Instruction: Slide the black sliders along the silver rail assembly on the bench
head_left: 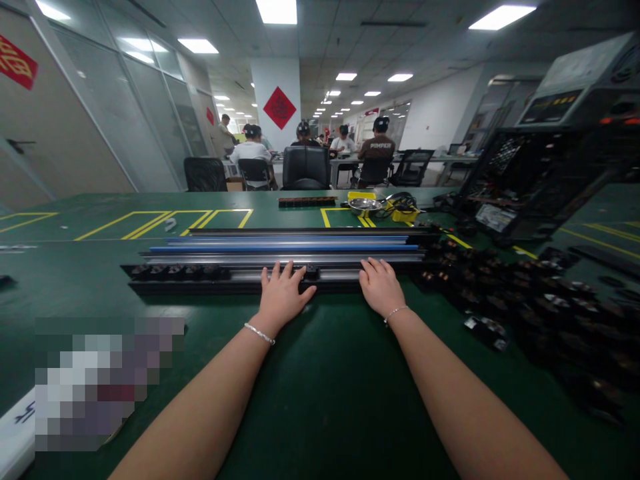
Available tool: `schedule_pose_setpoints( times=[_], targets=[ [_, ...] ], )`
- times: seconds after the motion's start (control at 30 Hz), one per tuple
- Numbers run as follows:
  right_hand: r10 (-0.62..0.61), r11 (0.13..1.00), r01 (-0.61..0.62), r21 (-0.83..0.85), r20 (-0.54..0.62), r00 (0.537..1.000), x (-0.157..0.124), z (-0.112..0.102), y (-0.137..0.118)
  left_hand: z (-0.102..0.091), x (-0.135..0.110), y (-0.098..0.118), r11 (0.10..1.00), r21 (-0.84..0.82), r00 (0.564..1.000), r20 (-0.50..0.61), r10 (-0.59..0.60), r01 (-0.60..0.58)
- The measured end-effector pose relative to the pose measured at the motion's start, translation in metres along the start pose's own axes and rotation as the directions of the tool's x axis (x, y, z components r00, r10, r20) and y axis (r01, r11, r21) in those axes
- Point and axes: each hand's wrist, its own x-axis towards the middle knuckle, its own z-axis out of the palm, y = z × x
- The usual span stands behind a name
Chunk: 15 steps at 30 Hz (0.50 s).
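A long black channel rail (340, 275) lies crosswise on the green table. My left hand (283, 290) rests on it with fingers spread. A small black block (312, 271) sits in the rail just right of that hand's fingertips; whether the thumb touches it I cannot tell. Further right, my right hand (381, 288) lies palm down on the rail, fingers stretched out and close together, gripping nothing visible. Several black block-shaped parts (175, 272) sit in a row in the rail's left end. Behind it lie more long strips, among them a blue strip (285, 248).
A heap of small black parts (560, 313) spreads over the table's right side. Behind stand an open black equipment frame (530, 173), a metal bowl (365, 206) and tangled cables (397, 202). A partly blurred white object (20, 417) lies front left. People sit beyond the table.
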Motion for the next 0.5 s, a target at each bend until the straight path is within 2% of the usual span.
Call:
schedule_pose_setpoints(
  times=[0.2,0.5],
  targets=[
    [0.008,1.000,-0.008,0.015,0.013,1.000,0.0000,-0.0006,-0.0002,0.0025,-0.0018,0.0029,0.992,-0.034,0.992,-0.001,0.123,-0.123],
    [0.000,1.000,0.000,-0.011,-0.009,1.000,-0.0007,-0.0019,-0.0014,0.0085,-0.0030,0.0025,0.983,-0.038,0.981,-0.072,0.178,-0.181]
  ],
)
